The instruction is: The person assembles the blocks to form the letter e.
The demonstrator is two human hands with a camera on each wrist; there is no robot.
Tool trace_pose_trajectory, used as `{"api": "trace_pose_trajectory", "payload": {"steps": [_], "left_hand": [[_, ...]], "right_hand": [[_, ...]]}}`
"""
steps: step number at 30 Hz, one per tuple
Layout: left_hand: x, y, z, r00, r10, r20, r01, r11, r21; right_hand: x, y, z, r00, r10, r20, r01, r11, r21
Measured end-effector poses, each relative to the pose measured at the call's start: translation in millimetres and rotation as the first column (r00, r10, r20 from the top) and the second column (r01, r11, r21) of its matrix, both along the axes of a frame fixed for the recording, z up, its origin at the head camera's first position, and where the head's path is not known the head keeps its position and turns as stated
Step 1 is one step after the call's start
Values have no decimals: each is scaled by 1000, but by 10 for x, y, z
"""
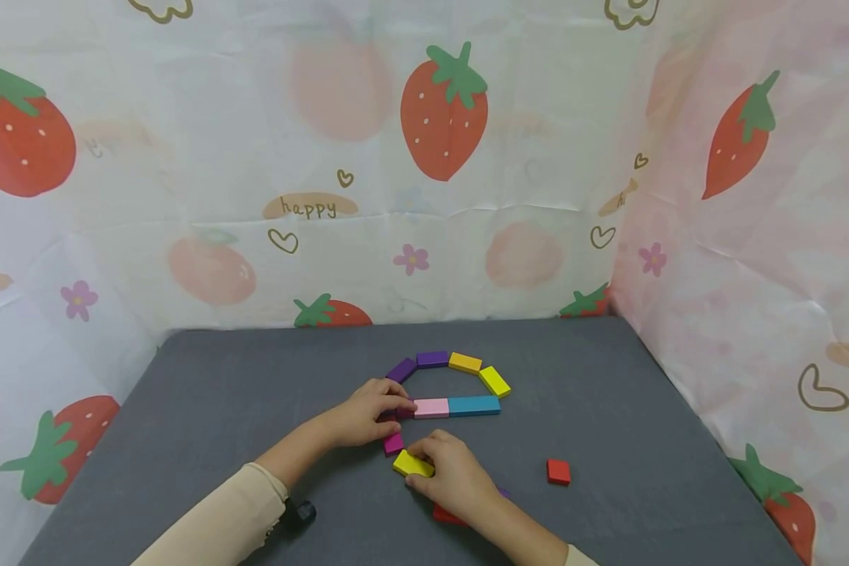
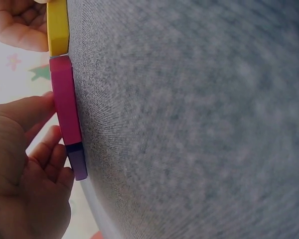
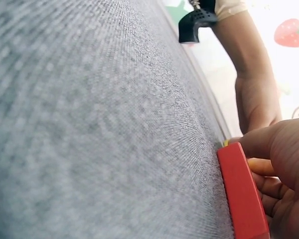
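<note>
My right hand (image 1: 453,475) pinches a yellow block (image 1: 412,464) between thumb and fingers, at the lower end of a magenta block (image 1: 393,444). My left hand (image 1: 361,417) lies over the row's left end; its thumb touches the magenta block (image 2: 65,102) in the left wrist view. A dark magenta block (image 1: 406,412) is partly hidden under its fingers. Right of that, a pink block (image 1: 431,408) and a blue stretch (image 1: 474,406) form a straight bar. Above it curve two purple blocks (image 1: 433,359), an orange block (image 1: 464,362) and another yellow block (image 1: 494,381).
A red block (image 1: 558,472) lies alone to the right on the grey cloth (image 1: 651,440). Another red block (image 1: 447,515) sits partly hidden below my right hand, with a purple bit (image 1: 503,493) beside the wrist. A black device (image 1: 300,513) is at the left sleeve.
</note>
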State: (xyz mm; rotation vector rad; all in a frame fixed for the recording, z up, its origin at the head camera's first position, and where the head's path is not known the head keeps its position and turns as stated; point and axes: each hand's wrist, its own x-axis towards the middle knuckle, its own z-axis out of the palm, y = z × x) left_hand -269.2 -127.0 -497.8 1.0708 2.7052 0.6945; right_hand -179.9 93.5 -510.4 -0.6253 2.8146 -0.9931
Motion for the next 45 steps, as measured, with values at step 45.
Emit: {"api": "trace_pose_trajectory", "payload": {"steps": [45], "left_hand": [[426, 36, 133, 998, 59, -33, -57, 997, 55]], "right_hand": [[-118, 140, 54, 994, 98, 39, -97, 994, -46]]}}
